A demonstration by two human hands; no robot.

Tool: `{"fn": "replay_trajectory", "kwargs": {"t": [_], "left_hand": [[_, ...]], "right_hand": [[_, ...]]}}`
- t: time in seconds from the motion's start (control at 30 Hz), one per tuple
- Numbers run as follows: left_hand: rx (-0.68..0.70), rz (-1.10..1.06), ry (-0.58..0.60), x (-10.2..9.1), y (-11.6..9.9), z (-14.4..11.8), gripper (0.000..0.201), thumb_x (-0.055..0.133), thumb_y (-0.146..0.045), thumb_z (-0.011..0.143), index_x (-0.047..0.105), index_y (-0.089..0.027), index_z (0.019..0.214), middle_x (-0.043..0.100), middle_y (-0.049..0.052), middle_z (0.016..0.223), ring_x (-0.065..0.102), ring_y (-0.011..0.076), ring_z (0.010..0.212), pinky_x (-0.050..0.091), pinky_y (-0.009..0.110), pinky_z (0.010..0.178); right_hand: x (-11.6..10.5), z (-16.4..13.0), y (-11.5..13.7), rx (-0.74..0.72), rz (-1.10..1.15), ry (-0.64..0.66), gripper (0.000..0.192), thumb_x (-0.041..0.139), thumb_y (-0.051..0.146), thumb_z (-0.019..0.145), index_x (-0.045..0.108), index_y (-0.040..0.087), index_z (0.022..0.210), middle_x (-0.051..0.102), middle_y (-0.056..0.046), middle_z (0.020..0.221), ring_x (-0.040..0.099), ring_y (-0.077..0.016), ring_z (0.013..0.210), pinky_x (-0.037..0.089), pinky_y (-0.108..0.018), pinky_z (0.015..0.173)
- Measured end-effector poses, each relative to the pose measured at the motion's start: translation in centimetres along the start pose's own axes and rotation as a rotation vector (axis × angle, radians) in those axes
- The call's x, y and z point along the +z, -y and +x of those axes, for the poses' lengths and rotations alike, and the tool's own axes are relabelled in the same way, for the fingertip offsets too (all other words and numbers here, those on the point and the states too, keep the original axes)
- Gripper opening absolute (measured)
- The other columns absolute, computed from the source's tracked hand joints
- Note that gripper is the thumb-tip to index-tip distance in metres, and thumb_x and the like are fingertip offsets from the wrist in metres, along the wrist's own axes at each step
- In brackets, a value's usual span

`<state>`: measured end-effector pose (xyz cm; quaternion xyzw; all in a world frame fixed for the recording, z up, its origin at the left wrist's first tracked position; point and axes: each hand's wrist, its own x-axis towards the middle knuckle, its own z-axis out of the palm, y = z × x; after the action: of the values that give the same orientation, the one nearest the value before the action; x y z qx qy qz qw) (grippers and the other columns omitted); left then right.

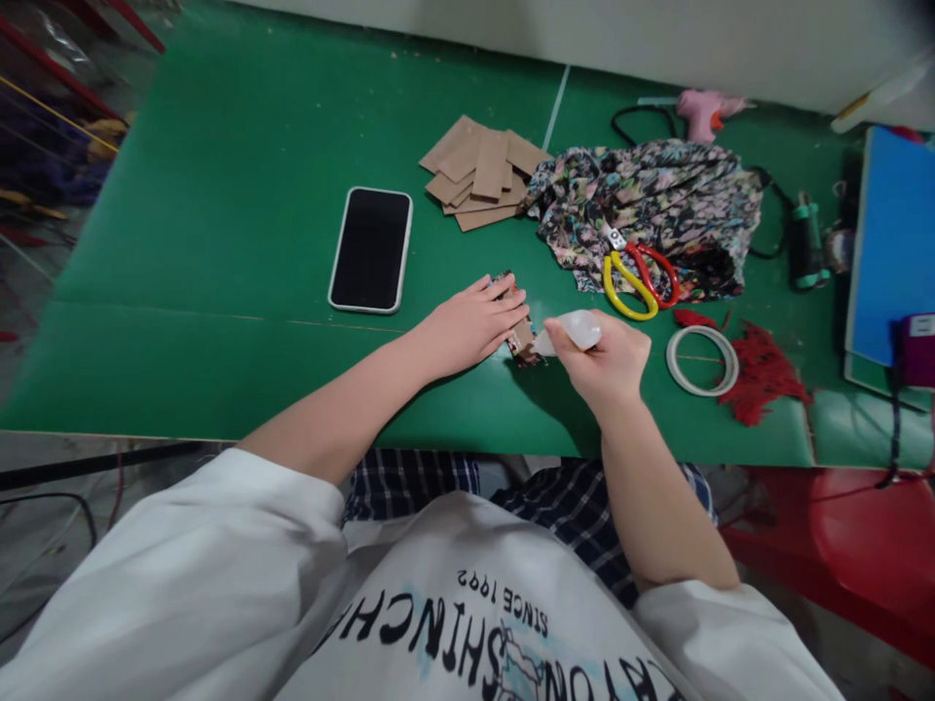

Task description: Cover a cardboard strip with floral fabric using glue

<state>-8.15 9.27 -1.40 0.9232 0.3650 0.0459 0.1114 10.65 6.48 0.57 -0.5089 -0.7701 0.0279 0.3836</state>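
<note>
Left hand (478, 319) lay flat, fingers spread, pressing a small fabric-covered piece (520, 336) on the green table (219, 243). Right hand (605, 358) gripped a white squeeze bottle (574, 333), nozzle touching that piece. Beyond the piece: scissors (637, 277) on floral fabric (650, 209), cardboard pieces (482, 173); phone (371, 249) to its left.

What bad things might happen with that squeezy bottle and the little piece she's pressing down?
1. The left hand lies flat on the small cardboard piece right where the nozzle of the squeeze bottle in the right hand points, so whatever comes out could get on the fingers.
2. A drip could land on the green table.
3. The phone lies close and might get smeared.
</note>
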Motion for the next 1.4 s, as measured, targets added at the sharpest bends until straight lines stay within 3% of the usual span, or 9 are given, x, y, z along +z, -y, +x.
{"fn": "replay_trajectory", "kwargs": {"t": [0.23,0.57,0.7,0.8,0.93,1.07,1.2,1.4], "left_hand": [[-0.004,-0.012,-0.017,0.1,0.0,0.0,0.041,0.033,-0.025,0.093,0.041,-0.015,0.131,0.039,0.009,0.14,0.022,0.0237,0.135,0.019,0.044,0.11],[0.001,0.001,-0.012,0.1,0.0,0.0,0.041,0.032,-0.024,0.094,0.041,-0.013,0.132,0.038,0.008,0.14,0.023,0.0246,0.135,0.02,0.043,0.11],[0.016,0.002,-0.028,0.3,0.2,-0.1,0.041,0.032,-0.024,0.093,0.041,-0.012,0.132,0.038,0.009,0.14,0.022,0.0245,0.135,0.019,0.043,0.111],[0.025,-0.012,-0.048,0.3,0.3,-0.2,0.041,0.033,-0.025,0.093,0.042,-0.012,0.131,0.038,0.009,0.14,0.022,0.0244,0.135,0.019,0.044,0.111],[0.024,-0.064,-0.068,0.2,0.4,-0.3,0.04,0.033,-0.024,0.093,0.045,-0.011,0.129,0.04,0.009,0.139,0.023,0.0244,0.135,0.019,0.045,0.111],[0.02,-0.116,-0.083,0.0,0.5,-0.2,0.039,0.035,-0.024,0.092,0.047,-0.012,0.127,0.042,0.008,0.138,0.023,0.0235,0.135,0.02,0.046,0.111],[0.034,-0.141,-0.092,-0.1,0.6,-0.2,0.037,0.038,-0.023,0.09,0.05,-0.012,0.124,0.046,0.009,0.135,0.026,0.0234,0.134,0.02,0.048,0.111],[0.058,-0.158,-0.077,-0.3,0.9,-0.2,0.037,0.041,-0.021,0.088,0.051,-0.014,0.123,0.047,0.009,0.133,0.027,0.0239,0.134,0.021,0.05,0.109]], "right_hand": [[0.4,0.1,0.2,0.011,0.009,0.016,0.04,0.052,0.047,0.08,0.046,0.019,0.052,0.044,0.004,0.044,0.04,-0.0078,0.043,0.031,-0.022,0.044],[-0.2,0.4,-0.5,0.122,0.043,-0.062,0.038,0.057,0.048,0.076,0.05,0.018,0.053,0.049,0.003,0.048,0.045,-0.0087,0.046,0.035,-0.023,0.045],[-1.2,0.4,-1.1,0.335,0.245,-0.2,0.032,0.059,0.049,0.074,0.06,0.018,0.067,0.054,0.001,0.054,0.047,-0.0096,0.045,0.037,-0.025,0.044],[-2.4,0.4,-1.7,0.48,0.507,-0.257,0.031,0.056,0.048,0.078,0.062,0.018,0.075,0.049,0.004,0.049,0.038,-0.0074,0.034,0.03,-0.024,0.034],[-3.7,-0.1,-2.4,0.493,0.665,-0.266,0.028,0.055,0.044,0.08,0.063,0.019,0.075,0.04,0.007,0.042,0.034,-0.0066,0.029,0.025,-0.022,0.029],[-4.6,-0.9,-2.9,0.512,0.737,-0.313,0.024,0.056,0.041,0.08,0.065,0.019,0.081,0.051,0.004,0.052,0.041,-0.0065,0.034,0.032,-0.021,0.03],[-4.8,-1.7,-3.0,0.569,0.681,-0.239,0.02,0.062,0.038,0.077,0.066,0.019,0.082,0.054,0.004,0.053,0.044,-0.0071,0.036,0.035,-0.021,0.033],[-3.7,-1.6,-1.9,0.507,0.45,0.072,0.025,0.063,0.042,0.074,0.067,0.02,0.084,0.061,0.002,0.061,0.049,-0.008,0.043,0.04,-0.021,0.04]]}}
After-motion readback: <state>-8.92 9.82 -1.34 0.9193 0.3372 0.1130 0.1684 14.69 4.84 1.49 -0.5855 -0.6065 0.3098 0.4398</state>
